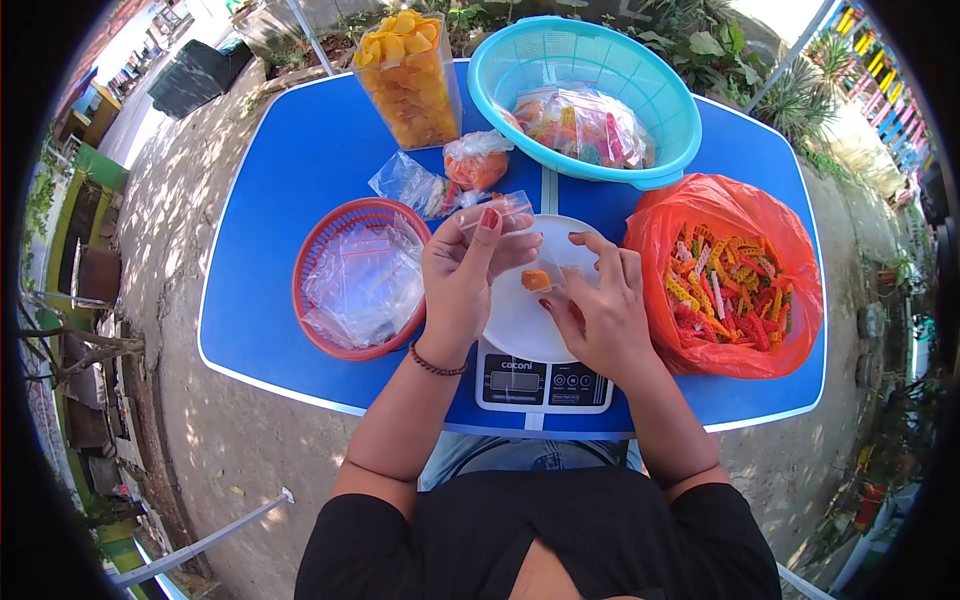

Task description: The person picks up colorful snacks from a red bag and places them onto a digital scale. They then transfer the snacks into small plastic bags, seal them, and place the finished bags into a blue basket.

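Over the white round plate (520,325) of a kitchen scale (545,383), my left hand (468,262) pinches a small clear zip bag (512,205) between thumb and fingers. My right hand (604,300) is just to the right, its thumb and fingers curled at a small clear packet with orange content (537,280). A red basket (303,285) of empty clear bags (365,280) stands left of my left hand. To the right of my right hand, an open red plastic bag (790,225) holds colourful wavy snack sticks (725,290).
A turquoise basket (682,150) with filled packets (585,125) stands at the back of the blue table (265,200). At the back left are a clear container of yellow chips (408,85), a tied bag of orange stuff (475,163) and a crumpled clear bag (408,185).
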Motion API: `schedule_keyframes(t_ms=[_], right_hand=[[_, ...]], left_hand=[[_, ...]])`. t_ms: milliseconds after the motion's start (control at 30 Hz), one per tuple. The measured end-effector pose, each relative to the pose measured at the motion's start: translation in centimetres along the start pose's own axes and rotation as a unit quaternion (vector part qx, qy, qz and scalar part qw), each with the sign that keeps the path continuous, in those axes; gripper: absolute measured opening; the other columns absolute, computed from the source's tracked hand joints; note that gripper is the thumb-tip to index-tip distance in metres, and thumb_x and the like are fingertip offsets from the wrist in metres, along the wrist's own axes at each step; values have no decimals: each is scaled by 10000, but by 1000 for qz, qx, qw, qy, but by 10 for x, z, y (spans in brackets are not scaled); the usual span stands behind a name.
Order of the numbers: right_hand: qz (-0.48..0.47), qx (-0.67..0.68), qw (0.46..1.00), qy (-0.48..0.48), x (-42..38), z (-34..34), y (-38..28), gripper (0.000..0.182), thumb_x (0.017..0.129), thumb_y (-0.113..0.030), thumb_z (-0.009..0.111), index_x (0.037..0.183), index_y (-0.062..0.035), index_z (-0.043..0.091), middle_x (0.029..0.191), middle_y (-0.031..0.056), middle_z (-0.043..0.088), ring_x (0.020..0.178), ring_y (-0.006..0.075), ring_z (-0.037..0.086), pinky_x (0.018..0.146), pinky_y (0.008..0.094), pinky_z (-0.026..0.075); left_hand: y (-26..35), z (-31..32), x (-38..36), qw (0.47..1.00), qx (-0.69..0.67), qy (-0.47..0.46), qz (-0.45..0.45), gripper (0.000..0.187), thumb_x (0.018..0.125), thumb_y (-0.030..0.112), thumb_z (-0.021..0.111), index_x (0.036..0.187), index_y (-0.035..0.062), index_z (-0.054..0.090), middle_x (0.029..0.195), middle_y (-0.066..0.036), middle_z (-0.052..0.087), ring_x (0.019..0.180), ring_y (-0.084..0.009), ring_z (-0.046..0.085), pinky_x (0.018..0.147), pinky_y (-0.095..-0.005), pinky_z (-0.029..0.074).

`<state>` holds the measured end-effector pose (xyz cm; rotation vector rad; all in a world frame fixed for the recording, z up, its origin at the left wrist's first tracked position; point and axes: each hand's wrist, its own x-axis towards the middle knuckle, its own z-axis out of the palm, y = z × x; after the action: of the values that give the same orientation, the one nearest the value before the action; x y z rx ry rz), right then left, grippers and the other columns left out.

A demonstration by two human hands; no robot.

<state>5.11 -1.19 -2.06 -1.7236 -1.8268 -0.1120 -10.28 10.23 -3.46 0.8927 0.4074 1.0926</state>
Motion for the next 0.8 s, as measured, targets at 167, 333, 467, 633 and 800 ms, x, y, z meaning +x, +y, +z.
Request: schedule_keyframes(t_ms=[167, 333, 467, 633, 800], right_hand=[[-4, 34, 999, 27, 0, -1, 3, 200, 816, -74, 757, 1011, -30, 752, 1242, 129, 613, 1068, 322, 530, 918, 406, 475], [107, 227, 960, 121, 0, -2, 8, 153, 875, 7, 737, 1027, 11, 737, 1073, 131, 689, 883, 236, 653, 739, 307, 538], [70, 335, 911, 231, -1, 2, 16, 134, 944, 32, 680, 1072, 69, 701, 1006, 160, 717, 877, 184, 671, 762, 265, 531], [3, 367, 894, 256, -5, -2, 11, 129, 931, 76, 673, 1059, 67, 678, 987, 160, 714, 875, 194, 661, 746, 264, 523], [-18, 351, 906, 235, -8, 1, 13, 141, 907, 32, 717, 1043, 38, 683, 988, 150, 704, 868, 188, 627, 756, 283, 505]], left_hand=[[-1, -1, 0, 996, -72, 20, -41, 319, 1031, 224, 631, 1233, -23, 645, 1133, -219, 726, 972, -284, 754, 840, -369, 632], [6, 6, -4, 998, 60, -13, -1, 260, 1005, 150, 663, 1188, -34, 670, 1075, -202, 748, 912, -260, 766, 793, -342, 639], [6, 11, -14, 981, 180, -59, 33, 270, 925, 56, 751, 1169, -43, 691, 996, -167, 768, 868, -204, 762, 790, -293, 625], [5, 11, -17, 894, 397, -115, 175, 286, 792, 53, 865, 1051, -16, 764, 984, -119, 784, 860, -151, 759, 777, -276, 607], [5, 13, -17, 888, 395, -143, 189, 342, 753, 90, 899, 1060, 4, 774, 981, -117, 788, 860, -150, 757, 774, -267, 599]])
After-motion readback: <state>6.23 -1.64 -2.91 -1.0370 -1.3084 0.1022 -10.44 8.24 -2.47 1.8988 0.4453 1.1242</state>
